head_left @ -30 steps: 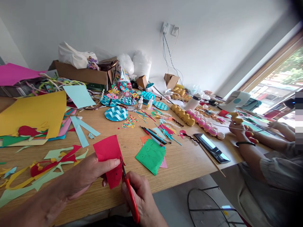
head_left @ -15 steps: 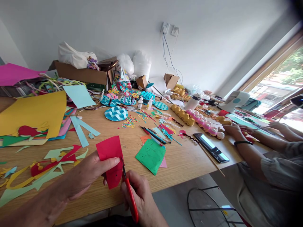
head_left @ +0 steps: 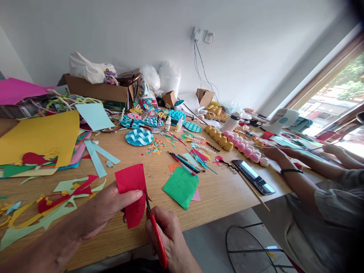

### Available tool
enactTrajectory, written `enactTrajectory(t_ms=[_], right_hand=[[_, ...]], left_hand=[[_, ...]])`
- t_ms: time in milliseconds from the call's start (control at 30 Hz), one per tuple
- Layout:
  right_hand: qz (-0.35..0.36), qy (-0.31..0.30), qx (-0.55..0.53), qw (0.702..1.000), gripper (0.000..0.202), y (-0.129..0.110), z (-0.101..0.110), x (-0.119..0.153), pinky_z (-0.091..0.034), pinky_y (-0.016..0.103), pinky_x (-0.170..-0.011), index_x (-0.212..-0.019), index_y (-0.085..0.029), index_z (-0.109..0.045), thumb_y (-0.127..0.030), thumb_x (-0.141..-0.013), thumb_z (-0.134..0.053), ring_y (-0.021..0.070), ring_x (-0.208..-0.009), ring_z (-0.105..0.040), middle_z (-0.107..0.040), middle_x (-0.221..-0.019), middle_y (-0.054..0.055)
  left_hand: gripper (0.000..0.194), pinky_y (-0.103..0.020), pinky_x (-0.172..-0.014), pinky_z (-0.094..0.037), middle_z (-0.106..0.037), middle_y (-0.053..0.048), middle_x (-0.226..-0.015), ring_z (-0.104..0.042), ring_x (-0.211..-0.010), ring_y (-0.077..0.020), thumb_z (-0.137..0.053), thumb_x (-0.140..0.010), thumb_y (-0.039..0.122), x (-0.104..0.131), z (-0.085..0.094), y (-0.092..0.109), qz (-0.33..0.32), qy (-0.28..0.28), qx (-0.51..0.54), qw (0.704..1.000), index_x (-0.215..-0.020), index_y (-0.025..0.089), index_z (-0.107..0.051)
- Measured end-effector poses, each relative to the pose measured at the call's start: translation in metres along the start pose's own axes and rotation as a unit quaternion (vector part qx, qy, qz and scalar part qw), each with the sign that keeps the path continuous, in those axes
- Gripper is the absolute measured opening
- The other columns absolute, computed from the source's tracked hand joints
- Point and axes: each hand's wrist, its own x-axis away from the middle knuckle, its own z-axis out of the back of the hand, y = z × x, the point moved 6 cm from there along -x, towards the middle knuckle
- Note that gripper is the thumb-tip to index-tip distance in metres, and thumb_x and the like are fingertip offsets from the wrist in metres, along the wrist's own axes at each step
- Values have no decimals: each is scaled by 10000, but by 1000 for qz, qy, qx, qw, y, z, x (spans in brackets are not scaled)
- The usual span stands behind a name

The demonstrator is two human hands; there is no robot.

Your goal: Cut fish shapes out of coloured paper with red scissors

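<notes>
- The red sheet of paper (head_left: 131,176), with small dark marks drawn on its lower half, is held up above the near edge of the wooden bench (head_left: 218,201), left of the middle.
- The person's left hand (head_left: 118,201) pinches it, thumb flat on top and fingers curled behind, with almost no gap.
- The person's right hand (head_left: 167,235) is curled round the red-handled scissors (head_left: 157,239), whose dark blades meet the sheet's right edge; a small red sliver shows just right of them.
- Right of the scissors, the green square of paper with drawn outlines (head_left: 181,187) lies on the bench, the bundle of slim pencils and pens (head_left: 186,163) just beyond it.
- To the left lie curling scraps of pale green, yellow and red paper (head_left: 61,210); farther back, light blue paper strips (head_left: 98,157).
- Farther still stand the round blue wave-patterned plate (head_left: 139,136) and, right of it, two small white bottles (head_left: 167,124).
- On the right, a black rectangular device with a lit screen (head_left: 253,177) lies near a co-worker's hand (head_left: 274,154).
</notes>
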Motion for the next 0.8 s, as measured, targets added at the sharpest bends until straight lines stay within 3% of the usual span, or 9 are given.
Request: enactTrajectory(t_ms=[267, 567, 800], right_hand=[[0, -16, 5, 1000, 337, -7, 1, 1, -199, 230, -477, -616, -200, -377, -343, -892, -507, 94, -540, -265, -286, -551, -65], [2, -13, -7, 1000, 320, -6, 3, 3, -208, 220, -464, -624, -200, -383, -333, -886, -509, 91, -532, -272, -307, -552, -67], [0, -5, 1, 1000, 342, -8, 5, 4, -208, 222, -469, -615, -201, -366, -337, -898, -500, 89, -532, -267, -294, -557, -68]], left_hand=[[200, -254, -622, -424, -614, 65, -605, -488, -640, -147, -741, -648, 354, 2, -2, 7, 2, -19, 2, 1000, -592, 218, -606], [198, -259, -620, -421, -620, 52, -627, -495, -647, -150, -718, -683, 370, 0, -3, 1, 17, -31, -11, 999, -641, 208, -614], [220, -266, -616, -418, -615, 54, -595, -491, -631, -154, -754, -600, 374, 0, -6, 4, 41, -17, 4, 999, -600, 212, -604]])
